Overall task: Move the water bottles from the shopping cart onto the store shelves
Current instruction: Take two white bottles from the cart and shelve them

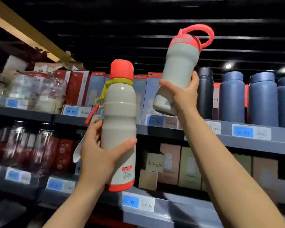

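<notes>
My left hand (97, 155) grips a tall grey bottle (120, 112) with a red cap, red base and yellow strap, upright in front of the shelves. My right hand (183, 94) grips the lower part of a shorter grey bottle (179, 66) with a red lid and loop handle. That bottle is raised high and tilted, in front of the upper shelf (196, 130). The shopping cart is out of sight.
Dark blue flasks (262, 99) stand on the upper shelf at right, boxed bottles (82, 88) behind my hands, glass jars (31, 92) at left. The lower shelf (105, 198) carries cardboard boxes (169, 163) and more jars. Blue price tags line the shelf edges.
</notes>
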A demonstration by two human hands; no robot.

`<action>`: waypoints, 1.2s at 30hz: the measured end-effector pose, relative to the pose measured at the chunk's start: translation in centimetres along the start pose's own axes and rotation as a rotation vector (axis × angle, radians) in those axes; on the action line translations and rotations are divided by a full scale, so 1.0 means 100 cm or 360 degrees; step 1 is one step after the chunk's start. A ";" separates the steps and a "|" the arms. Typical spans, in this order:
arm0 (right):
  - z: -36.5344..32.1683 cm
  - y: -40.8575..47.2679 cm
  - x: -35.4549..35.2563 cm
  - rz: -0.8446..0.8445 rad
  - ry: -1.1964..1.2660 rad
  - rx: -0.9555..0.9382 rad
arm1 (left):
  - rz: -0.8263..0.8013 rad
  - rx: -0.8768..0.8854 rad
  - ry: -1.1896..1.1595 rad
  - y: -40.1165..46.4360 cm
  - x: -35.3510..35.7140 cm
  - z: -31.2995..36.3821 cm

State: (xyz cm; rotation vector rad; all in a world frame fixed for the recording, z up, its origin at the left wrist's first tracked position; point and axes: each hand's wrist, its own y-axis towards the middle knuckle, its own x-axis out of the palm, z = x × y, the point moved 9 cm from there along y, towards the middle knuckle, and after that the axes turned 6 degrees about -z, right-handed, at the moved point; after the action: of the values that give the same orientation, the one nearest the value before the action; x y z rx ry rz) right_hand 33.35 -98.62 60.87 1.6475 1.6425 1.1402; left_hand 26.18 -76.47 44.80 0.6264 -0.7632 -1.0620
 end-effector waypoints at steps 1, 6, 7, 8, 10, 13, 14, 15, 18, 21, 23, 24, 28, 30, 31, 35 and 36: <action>-0.001 0.008 0.001 0.0014 -0.0046 -0.0059 | 0.0004 0.0002 0.0003 0.002 0.000 0.001; 0.016 0.036 0.000 0.0154 -0.0161 -0.0156 | -0.0078 -0.0020 -0.0027 0.014 0.001 0.004; 0.022 0.041 0.001 0.0169 -0.0274 -0.0163 | -0.0109 -0.0023 -0.0031 0.016 0.001 0.005; 0.028 0.045 0.003 0.0162 -0.0401 -0.0158 | -0.0135 -0.0022 -0.0019 0.017 0.000 0.005; 0.041 0.054 0.007 0.0145 -0.0631 -0.0082 | -0.0174 -0.0024 -0.0002 0.020 -0.004 0.003; 0.061 0.063 0.008 0.0112 -0.0950 0.0050 | -0.0202 -0.0019 0.0002 0.025 -0.010 -0.001; 0.067 0.065 0.007 0.0113 -0.1043 0.0092 | -0.0205 -0.0019 -0.0010 0.027 -0.012 -0.003; 0.072 0.067 0.005 0.0113 -0.1098 0.0141 | -0.0200 -0.0024 -0.0021 0.029 -0.015 -0.005; 0.090 0.070 0.001 0.0078 -0.1087 0.0318 | -0.0176 -0.0023 -0.0037 0.037 -0.019 -0.012; 0.095 0.068 -0.002 0.0063 -0.1143 0.0430 | -0.0160 -0.0024 -0.0058 0.042 -0.018 -0.021; 0.095 0.064 -0.002 0.0039 -0.1220 0.0500 | -0.0168 -0.0033 -0.0077 0.042 -0.016 -0.028; 0.095 0.062 0.000 0.0019 -0.1270 0.0530 | -0.0176 -0.0033 -0.0085 0.043 -0.015 -0.032; 0.088 0.058 0.006 -0.0065 -0.1414 0.0516 | -0.0211 -0.0030 -0.0132 0.043 -0.009 -0.038; 0.081 0.054 0.005 -0.0107 -0.1550 0.0494 | -0.0201 -0.0036 -0.0120 0.043 -0.009 -0.040; 0.078 0.052 0.001 -0.0110 -0.1655 0.0493 | -0.0198 -0.0036 -0.0109 0.044 -0.010 -0.041; 0.070 0.047 -0.022 -0.0049 -0.1819 0.0528 | -0.0210 -0.0034 -0.0145 0.048 -0.006 -0.042; 0.070 0.049 -0.027 -0.0023 -0.1803 0.0557 | -0.0214 -0.0037 -0.0153 0.049 -0.004 -0.041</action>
State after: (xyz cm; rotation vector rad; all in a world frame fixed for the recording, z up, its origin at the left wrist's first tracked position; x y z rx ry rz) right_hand 42.07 -100.46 61.06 1.9114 1.0734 -0.1925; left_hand 31.94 -73.94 46.03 0.6171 -0.7995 -1.2298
